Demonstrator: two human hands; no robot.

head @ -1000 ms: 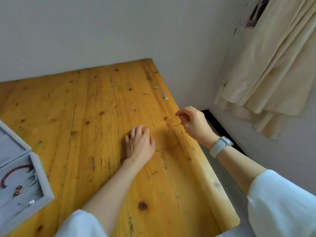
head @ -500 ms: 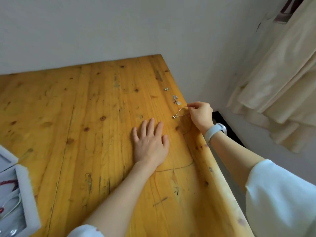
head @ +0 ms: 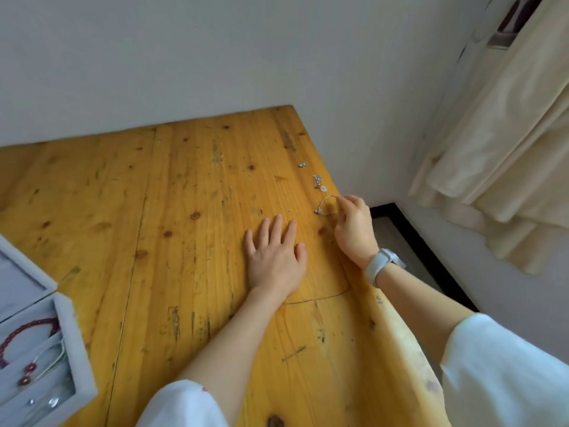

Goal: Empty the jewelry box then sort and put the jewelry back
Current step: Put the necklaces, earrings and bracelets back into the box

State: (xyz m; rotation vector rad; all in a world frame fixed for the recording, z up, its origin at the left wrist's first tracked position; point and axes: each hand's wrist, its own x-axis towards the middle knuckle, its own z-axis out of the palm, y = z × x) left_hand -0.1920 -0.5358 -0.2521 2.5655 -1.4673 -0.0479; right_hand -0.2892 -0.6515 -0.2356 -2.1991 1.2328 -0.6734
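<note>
My right hand [head: 354, 229] pinches a thin gold bracelet [head: 324, 206] near the table's right edge, its beaded end touching the wood. My left hand [head: 275, 255] lies flat, palm down, just left of it, holding nothing. Two small silver pieces rest beyond the bracelet: a chain with a pendant [head: 319, 183] and a tiny stud [head: 302, 164]. The grey jewelry box [head: 69, 340] sits at the lower left, cut off by the frame, with a dark red bead bracelet [head: 21, 334], a cord with red beads [head: 30, 369] and small silver items [head: 52, 402] inside.
The yellow pine table [head: 184, 226] meets a white wall at the back. Its right edge drops to a floor with a dark strip [head: 431, 257]. A cream curtain [head: 508, 149] hangs at the far right. A white watch [head: 380, 265] is on my right wrist.
My right hand carried the gold bracelet forward along the right edge and lowered it to the wood beside the silver pieces. My left hand stayed flat. The camera view shifted.
</note>
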